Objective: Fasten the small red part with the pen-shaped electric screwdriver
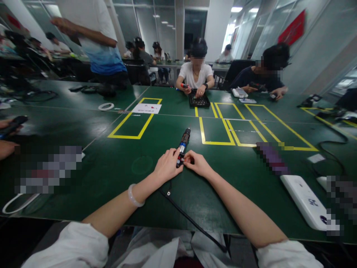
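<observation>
On the green table lies an electric screwdriver with its inside exposed, its dark tip pointing away from me. A silver and blue motor section shows in its middle, with small red parts near the lower end. My left hand is closed over the lower part and steadies it, thumb at the near end. From the right, my right hand pinches at the red parts; whatever its fingertips hold is too small to make out. A black cable with a small ring runs from below my left hand towards the table's front edge.
Yellow tape rectangles mark the table, with a paper sheet beyond. A white power bank and a dark phone-like object lie right. Opposite, a co-worker works over a black tray. A white cable loop lies left.
</observation>
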Available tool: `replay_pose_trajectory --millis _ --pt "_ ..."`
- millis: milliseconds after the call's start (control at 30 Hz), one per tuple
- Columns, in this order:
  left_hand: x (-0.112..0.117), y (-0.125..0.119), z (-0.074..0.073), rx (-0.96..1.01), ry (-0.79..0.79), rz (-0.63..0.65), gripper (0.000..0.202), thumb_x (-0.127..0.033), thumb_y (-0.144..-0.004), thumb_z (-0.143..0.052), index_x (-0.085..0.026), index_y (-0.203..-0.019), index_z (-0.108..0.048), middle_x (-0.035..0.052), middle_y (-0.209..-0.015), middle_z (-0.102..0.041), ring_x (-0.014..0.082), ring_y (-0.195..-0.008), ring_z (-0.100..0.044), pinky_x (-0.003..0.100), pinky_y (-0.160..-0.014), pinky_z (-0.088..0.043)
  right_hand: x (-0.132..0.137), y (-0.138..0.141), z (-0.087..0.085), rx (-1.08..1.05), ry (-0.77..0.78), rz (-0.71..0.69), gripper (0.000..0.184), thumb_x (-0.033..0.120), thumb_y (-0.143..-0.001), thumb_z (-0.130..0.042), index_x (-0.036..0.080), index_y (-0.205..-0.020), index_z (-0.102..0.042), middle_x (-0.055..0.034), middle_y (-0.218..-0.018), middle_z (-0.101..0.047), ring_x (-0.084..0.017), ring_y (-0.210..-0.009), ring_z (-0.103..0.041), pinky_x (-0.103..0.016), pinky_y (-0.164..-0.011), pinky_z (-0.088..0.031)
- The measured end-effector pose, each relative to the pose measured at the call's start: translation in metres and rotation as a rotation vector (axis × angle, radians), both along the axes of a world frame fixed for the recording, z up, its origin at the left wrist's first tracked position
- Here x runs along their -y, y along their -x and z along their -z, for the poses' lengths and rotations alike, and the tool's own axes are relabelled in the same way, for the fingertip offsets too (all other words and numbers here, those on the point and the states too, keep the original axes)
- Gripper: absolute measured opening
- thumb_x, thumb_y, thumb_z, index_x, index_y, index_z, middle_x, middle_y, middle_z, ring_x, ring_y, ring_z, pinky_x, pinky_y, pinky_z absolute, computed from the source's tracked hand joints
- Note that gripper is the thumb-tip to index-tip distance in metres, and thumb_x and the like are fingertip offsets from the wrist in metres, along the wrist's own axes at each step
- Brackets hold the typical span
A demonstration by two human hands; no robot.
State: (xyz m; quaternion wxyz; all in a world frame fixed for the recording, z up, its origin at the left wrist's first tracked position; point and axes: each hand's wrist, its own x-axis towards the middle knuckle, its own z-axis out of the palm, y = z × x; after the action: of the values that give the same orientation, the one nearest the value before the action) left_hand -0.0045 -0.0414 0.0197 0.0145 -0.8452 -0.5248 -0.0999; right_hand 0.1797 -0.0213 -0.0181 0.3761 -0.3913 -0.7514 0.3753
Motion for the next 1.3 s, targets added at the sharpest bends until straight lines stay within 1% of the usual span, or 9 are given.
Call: replay_pose_trajectory --millis 133,233,400,500,667,833,1033,1133,1300 --pt "0.001 -0.001 -0.002 -0.020 -0.010 -0.014 0.063 -0.040 -0.085 -0.055 -0.018 -0.141 -0.036 0.0124 -0.117 -0.051 0.0260 -0.103 -0.052 0.035 -0.084 -0.046 0.001 -0.001 -0.002 0.032 -0.052 0.030 0.006 0.023 -0.084 -0.059 0.017 -0.083 -0.058 0.0012 -0.071 -0.060 -0.012 -0.062 -0.055 -0.024 -0.063 -0.044" --pt "0.000 -0.003 -0.003 -0.029 -0.022 -0.021 0.062 -0.046 -0.087 -0.053 -0.018 -0.140 -0.037 0.0129 -0.115 -0.051 0.0262 -0.101 -0.053 0.036 -0.083 -0.046 0.000 -0.001 -0.002 0.058 -0.107 0.049 0.003 0.020 -0.085 -0.059 0.017 -0.084 -0.060 -0.0003 -0.075 -0.061 -0.012 -0.064 -0.055 -0.024 -0.063 -0.043" --pt "-0.004 -0.006 -0.003 -0.045 -0.031 -0.046 0.059 -0.051 -0.089 -0.049 -0.018 -0.137 -0.041 0.0124 -0.109 -0.052 0.0256 -0.096 -0.053 0.035 -0.079 -0.046 -0.001 -0.002 -0.001 0.092 -0.193 0.050 0.008 0.016 -0.087 -0.056 0.018 -0.085 -0.064 -0.0024 -0.082 -0.064 -0.014 -0.071 -0.057 -0.025 -0.069 -0.043" --pt "-0.007 -0.006 -0.004 -0.052 -0.027 -0.062 0.058 -0.050 -0.089 -0.049 -0.020 -0.138 -0.041 0.0114 -0.108 -0.052 0.0252 -0.096 -0.053 0.033 -0.077 -0.045 0.000 -0.002 -0.001 0.089 -0.194 0.044 0.010 0.017 -0.088 -0.055 0.018 -0.088 -0.065 -0.0028 -0.083 -0.064 -0.014 -0.073 -0.057 -0.025 -0.070 -0.044" --pt "-0.010 -0.001 -0.007 -0.080 -0.029 -0.065 0.057 -0.049 -0.090 -0.048 -0.022 -0.139 -0.040 0.0113 -0.108 -0.051 0.0252 -0.096 -0.053 0.032 -0.075 -0.045 0.002 -0.002 0.001 0.066 -0.154 0.026 0.016 0.016 -0.088 -0.055 0.018 -0.100 -0.064 -0.0034 -0.089 -0.065 -0.014 -0.074 -0.058 -0.026 -0.072 -0.046" --pt "-0.016 0.008 -0.003 -0.112 -0.056 -0.074 0.061 -0.045 -0.087 -0.052 -0.022 -0.142 -0.037 0.0127 -0.112 -0.051 0.0262 -0.097 -0.051 0.033 -0.076 -0.046 0.001 -0.004 0.002 0.069 -0.140 0.038 0.015 0.016 -0.087 -0.055 0.017 -0.099 -0.064 -0.0029 -0.087 -0.064 -0.013 -0.073 -0.058 -0.026 -0.072 -0.046" --pt "-0.036 0.035 0.002 -0.131 -0.070 -0.155 0.063 -0.047 -0.088 -0.049 -0.021 -0.144 -0.035 0.0143 -0.115 -0.050 0.0280 -0.100 -0.052 0.035 -0.076 -0.048 0.001 -0.006 -0.002 0.096 -0.139 0.042 0.012 0.017 -0.088 -0.055 0.018 -0.095 -0.065 -0.0027 -0.085 -0.064 -0.014 -0.074 -0.058 -0.026 -0.071 -0.046" --pt "-0.054 0.059 0.004 -0.130 -0.042 -0.223 0.063 -0.049 -0.089 -0.047 -0.021 -0.144 -0.034 0.0153 -0.119 -0.048 0.0288 -0.102 -0.052 0.036 -0.078 -0.048 0.002 -0.007 -0.002 0.105 -0.137 0.039 0.012 0.017 -0.088 -0.055 0.018 -0.095 -0.065 -0.0033 -0.088 -0.065 -0.014 -0.076 -0.059 -0.026 -0.072 -0.046" --pt "-0.086 0.107 0.006 -0.116 0.007 -0.333 0.065 -0.053 -0.088 -0.046 -0.020 -0.143 -0.035 0.0161 -0.123 -0.046 0.0307 -0.111 -0.050 0.038 -0.084 -0.048 0.002 -0.007 -0.003 0.124 -0.125 0.027 0.012 0.016 -0.088 -0.055 0.018 -0.095 -0.065 -0.0034 -0.088 -0.065 -0.014 -0.077 -0.059 -0.026 -0.072 -0.046"
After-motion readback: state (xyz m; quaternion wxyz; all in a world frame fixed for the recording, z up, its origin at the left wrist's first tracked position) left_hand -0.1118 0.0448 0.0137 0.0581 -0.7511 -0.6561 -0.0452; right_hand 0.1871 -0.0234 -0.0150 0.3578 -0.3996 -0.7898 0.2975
